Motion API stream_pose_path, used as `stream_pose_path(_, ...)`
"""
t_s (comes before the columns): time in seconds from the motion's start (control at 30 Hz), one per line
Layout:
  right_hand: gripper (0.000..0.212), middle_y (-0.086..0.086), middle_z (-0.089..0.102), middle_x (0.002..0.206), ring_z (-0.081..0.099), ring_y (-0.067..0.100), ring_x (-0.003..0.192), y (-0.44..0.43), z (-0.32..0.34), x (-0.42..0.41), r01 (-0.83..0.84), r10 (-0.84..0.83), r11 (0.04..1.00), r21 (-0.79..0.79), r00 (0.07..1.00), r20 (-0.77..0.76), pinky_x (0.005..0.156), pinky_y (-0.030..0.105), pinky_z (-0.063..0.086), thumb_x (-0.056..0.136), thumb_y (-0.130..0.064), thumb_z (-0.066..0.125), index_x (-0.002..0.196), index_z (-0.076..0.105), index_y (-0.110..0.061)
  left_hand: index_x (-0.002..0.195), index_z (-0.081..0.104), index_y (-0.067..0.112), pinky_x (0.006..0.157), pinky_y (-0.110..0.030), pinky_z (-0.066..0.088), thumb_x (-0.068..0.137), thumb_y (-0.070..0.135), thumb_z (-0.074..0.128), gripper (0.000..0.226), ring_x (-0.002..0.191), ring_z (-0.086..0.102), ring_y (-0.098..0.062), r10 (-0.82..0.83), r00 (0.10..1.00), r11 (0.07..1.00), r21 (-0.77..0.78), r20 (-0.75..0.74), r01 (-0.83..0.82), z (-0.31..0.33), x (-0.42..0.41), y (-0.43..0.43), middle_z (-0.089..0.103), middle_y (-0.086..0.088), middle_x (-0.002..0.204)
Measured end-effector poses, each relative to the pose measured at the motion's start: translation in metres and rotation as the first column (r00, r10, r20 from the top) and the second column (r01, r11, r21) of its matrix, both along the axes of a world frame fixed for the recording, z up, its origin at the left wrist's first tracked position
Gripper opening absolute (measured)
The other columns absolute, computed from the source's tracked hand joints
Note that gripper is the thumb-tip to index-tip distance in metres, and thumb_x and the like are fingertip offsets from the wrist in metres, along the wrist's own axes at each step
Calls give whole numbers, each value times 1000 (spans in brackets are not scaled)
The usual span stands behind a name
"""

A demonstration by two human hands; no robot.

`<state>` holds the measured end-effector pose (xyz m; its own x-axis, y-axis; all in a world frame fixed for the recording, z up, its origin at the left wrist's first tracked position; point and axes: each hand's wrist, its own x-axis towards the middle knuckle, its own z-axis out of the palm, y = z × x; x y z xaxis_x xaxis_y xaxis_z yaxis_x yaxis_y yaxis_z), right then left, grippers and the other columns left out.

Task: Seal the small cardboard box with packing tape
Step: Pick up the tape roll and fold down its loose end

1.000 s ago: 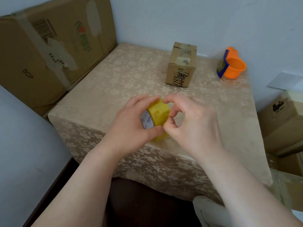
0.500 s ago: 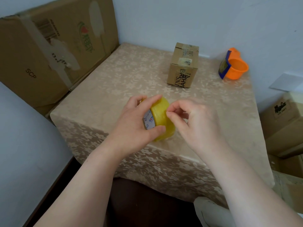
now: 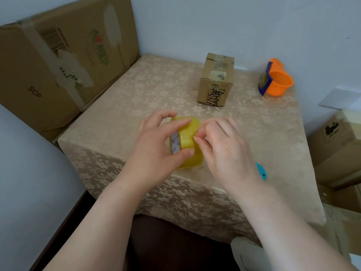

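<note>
Yellow tape roll [image 3: 188, 141] being gripped by left hand [image 3: 156, 151], right hand [image 3: 224, 151] fingertips [image 3: 196, 139] pinching its surface; small cardboard box [image 3: 215, 80] sitting farther back.

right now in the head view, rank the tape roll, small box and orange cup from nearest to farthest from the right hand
1. tape roll: touching the right hand, at its fingertips.
2. small box: ahead, mid-table.
3. orange cup: far right corner, by the wall.

Tape roll [image 3: 188, 141] yellow; small box [image 3: 215, 79] brown; tablecloth [image 3: 156, 90] beige floral; dispenser [image 3: 275, 80] orange, blue.
</note>
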<state>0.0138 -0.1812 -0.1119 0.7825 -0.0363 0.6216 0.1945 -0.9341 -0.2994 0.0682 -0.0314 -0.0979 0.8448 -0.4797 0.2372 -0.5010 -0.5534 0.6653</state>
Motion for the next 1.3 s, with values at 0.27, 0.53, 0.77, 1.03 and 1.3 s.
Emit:
stream_pose_path(0.27,6,9,65,87,58,25,88,6,-3,1,-4,4,998,63,1000,1,80,26,43,84,-10,60,79,59,-6,105,67,34,105,-16,17,69,25,78,39,131,29,-14,-9,984,1000,-23,179,14,-3,1,3,54,21,118)
stream_pose_path(0.53,12,3,65,95,54,15,99,1,-3,5,-77,93,968,241,994,-55,92,6,29,85,-20,58,78,61,-11,91,71,33,103,-13,21,72,22,77,22,129,33,-13,-10,989,998,-65,148,20,-2,1,4,56,22,113)
stream_pose_path(0.77,22,-8,69,103,63,13,101,-1,4,1,-72,125,921,384,985,-117,89,35,52,78,-22,73,100,68,-21,84,66,36,97,-14,26,73,23,74,19,122,40,-12,34,996,996,-90,78,-27,0,6,5,52,31,109)
stream_pose_path(1.03,8,3,74,97,66,19,90,6,-3,6,-50,38,958,283,998,46,84,21,45,78,-14,72,85,75,-12,86,65,37,93,-2,23,73,23,75,21,116,44,-8,48,997,994,-102,65,-41,-1,6,4,53,30,108)
stream_pose_path(1.3,9,4,72,97,65,21,93,8,-7,12,-17,8,972,235,999,39,86,28,48,88,-12,62,87,70,-9,103,62,39,95,-7,24,68,28,77,40,120,42,-8,26,998,998,-52,52,-23,1,7,6,52,30,113)
